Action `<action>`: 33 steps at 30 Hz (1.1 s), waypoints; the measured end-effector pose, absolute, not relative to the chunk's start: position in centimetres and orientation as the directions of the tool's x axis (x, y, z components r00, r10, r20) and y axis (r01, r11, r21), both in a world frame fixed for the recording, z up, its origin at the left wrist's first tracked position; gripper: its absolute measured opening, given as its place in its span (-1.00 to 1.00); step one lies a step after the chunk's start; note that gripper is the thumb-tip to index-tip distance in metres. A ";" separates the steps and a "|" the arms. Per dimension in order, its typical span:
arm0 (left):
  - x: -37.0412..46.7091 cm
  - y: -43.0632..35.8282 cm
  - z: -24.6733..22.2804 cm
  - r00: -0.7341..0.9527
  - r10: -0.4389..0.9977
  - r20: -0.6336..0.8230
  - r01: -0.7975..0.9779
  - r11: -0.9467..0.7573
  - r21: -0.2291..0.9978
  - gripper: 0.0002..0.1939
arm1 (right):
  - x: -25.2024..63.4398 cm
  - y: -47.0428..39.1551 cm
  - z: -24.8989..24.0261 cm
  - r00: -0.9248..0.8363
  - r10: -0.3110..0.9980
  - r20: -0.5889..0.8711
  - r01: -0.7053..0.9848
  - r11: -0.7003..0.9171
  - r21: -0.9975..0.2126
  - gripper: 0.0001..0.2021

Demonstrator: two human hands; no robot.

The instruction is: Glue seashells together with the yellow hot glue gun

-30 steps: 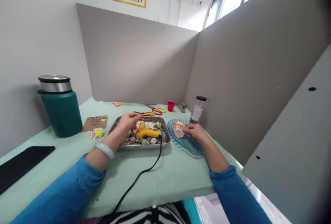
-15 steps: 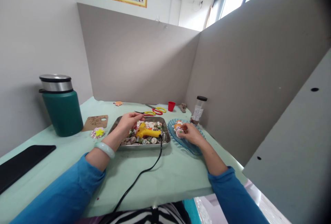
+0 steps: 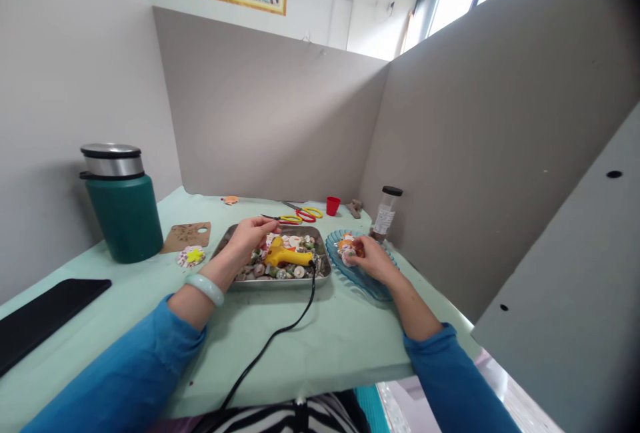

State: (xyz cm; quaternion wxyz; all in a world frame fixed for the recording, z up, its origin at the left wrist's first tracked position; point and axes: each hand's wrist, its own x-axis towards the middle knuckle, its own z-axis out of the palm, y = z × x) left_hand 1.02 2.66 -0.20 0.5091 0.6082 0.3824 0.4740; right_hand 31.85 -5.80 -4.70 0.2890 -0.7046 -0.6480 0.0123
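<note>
My left hand (image 3: pixel 250 238) hovers over the left side of a metal tray (image 3: pixel 280 284), its fingers pressed together. Whatever is between those fingertips is too small to make out. In the tray lie many buttons and small stones, and on top of them rests a yellow glue gun (image 3: pixel 287 256) with a black cord. At the blue scalloped plate (image 3: pixel 364 284), my right hand (image 3: pixel 375 260) pinches a small round floral piece (image 3: pixel 349 256). An orange-and-white piece (image 3: pixel 345 241) lies on the plate just behind it.
Left of the tray are a flower-patterned disc with a yellow star (image 3: pixel 191 256), a brown board (image 3: pixel 187 237), a green flask (image 3: pixel 125 213) and a black flat object (image 3: pixel 47 316). Scissors (image 3: pixel 300 215), a red cup (image 3: pixel 333 206) and a jar (image 3: pixel 385 213) stand behind. Grey panels (image 3: pixel 270 106) enclose the table.
The view has shifted very slightly. The round floral piece in my right hand has turned a little; my left hand stays in place over the tray.
</note>
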 end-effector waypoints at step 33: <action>-4.1 5.2 1.1 0.220 0.896 0.387 0.783 -0.399 0.478 -0.80 | 19.7 -4.0 0.1 -0.133 0.963 0.236 0.476 0.271 -0.836 -0.74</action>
